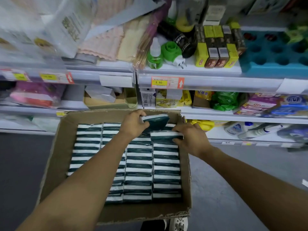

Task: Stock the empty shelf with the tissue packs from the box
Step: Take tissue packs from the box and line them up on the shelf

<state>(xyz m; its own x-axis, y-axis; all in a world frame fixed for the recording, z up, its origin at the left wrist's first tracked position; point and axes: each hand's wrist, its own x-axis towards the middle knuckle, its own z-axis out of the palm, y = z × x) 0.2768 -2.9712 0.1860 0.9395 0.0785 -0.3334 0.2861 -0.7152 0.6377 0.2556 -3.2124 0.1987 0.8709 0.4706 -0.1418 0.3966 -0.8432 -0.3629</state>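
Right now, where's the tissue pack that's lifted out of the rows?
In the head view it is at the far end of the cardboard box, held up tilted in the left hand, just above the pack the right hand grips.

One open cardboard box (55,157) held four rows of green-and-white tissue packs (139,165), way too many to count; two hands were in it, left hand (133,125) and right hand (191,139), each gripping one pack

Green bottle (154,54) (upright), teal tray (273,52), price tag (167,82), towels (106,42)
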